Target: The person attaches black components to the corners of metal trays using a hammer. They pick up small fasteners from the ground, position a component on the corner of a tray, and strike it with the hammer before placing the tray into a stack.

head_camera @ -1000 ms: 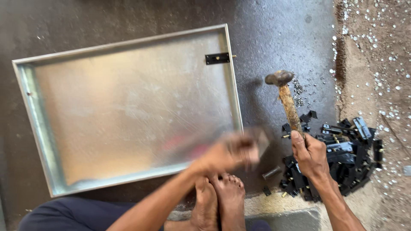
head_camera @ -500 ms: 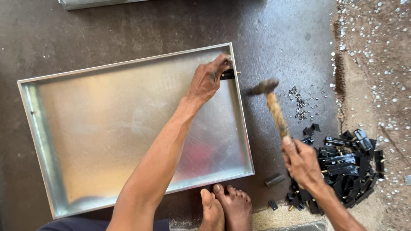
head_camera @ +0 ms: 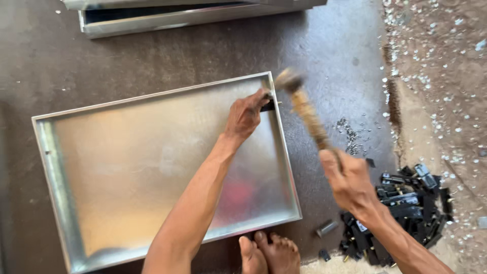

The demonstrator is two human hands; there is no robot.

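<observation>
Left hand (head_camera: 246,114) is up at the tray's (head_camera: 152,152) far right corner, fingers pinched on a small black bracket (head_camera: 269,105) that sits against the right rim. The arm reaches straight across the shiny sheet-metal floor of the tray. Right hand (head_camera: 347,178) is wrapped tight round the wooden handle of a hammer (head_camera: 304,109), and the head is blurred, right over that corner, just beside the bracket. I can't tell whether the head is touching the rim.

The tray lies flat on the dark floor (head_camera: 335,56), long side running left to right, its low walls turned up all round. Two bare feet (head_camera: 269,253) poke in at the near edge, toes just beside the tray's front wall.

To the right of the hammer hand there's a heap of black brackets (head_camera: 406,203) on the floor, and a scatter of small metal bits (head_camera: 350,137) between heap and tray. A short metal cylinder (head_camera: 327,228) lies near the tray's near right corner. More trays (head_camera: 193,15) are stacked at the far side, well apart.
</observation>
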